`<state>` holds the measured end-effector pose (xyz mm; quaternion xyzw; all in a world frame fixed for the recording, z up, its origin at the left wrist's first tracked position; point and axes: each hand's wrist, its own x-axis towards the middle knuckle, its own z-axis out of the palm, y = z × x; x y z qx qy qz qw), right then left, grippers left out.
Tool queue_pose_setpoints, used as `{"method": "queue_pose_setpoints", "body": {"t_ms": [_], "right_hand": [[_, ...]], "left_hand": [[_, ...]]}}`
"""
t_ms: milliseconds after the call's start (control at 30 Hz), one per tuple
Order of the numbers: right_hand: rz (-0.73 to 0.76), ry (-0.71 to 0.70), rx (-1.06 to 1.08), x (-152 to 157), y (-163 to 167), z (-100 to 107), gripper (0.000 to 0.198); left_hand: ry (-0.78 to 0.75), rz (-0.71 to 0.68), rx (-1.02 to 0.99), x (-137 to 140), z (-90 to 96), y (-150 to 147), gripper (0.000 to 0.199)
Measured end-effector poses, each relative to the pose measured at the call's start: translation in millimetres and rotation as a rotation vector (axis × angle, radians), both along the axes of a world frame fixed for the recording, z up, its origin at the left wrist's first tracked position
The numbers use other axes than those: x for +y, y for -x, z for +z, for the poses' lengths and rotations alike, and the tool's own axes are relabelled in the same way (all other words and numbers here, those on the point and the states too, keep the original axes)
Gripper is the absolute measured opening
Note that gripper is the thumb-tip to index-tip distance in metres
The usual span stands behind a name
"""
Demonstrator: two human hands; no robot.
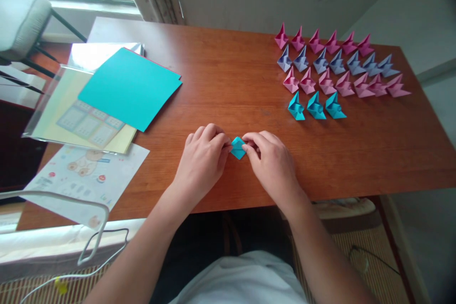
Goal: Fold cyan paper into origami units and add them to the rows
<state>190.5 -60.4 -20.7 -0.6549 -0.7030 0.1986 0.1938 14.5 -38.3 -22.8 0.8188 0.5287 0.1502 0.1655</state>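
Between my two hands is a small folded piece of turquoise paper [238, 148], diamond-shaped, just above or on the wooden table. My left hand [206, 152] pinches its left corner between thumb and fingers. At the opposite corner, my right hand [269, 154] grips it the same way. Both sets of fingertips cover the paper's side edges. Three finished turquoise origami figures [316, 106] stand to the right, beyond my right hand, each with upright points.
Behind the turquoise figures stand rows of pink [345, 84], lilac [337, 61] and magenta origami figures [332, 42]. Turquoise paper sheets [131, 88] lie at left on a clear plastic packet [50, 109]. A printed sheet [117, 171] lies nearer, by a grey metal bar [71, 194].
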Motion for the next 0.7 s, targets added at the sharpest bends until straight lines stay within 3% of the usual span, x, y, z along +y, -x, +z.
{"method": "queue_pose_setpoints", "body": {"t_ms": [300, 700], "right_hand": [[-0.009, 0.015, 0.151, 5.3, -3.1, -1.9, 0.01], [-0.045, -0.007, 0.064, 1.3, 5.8, -1.7, 0.012]], "left_hand": [[-0.054, 0.088, -0.012, -2.8, -3.4, -8.1, 0.017], [-0.115, 0.096, 0.033, -2.4, -7.4, -10.2, 0.019]]}}
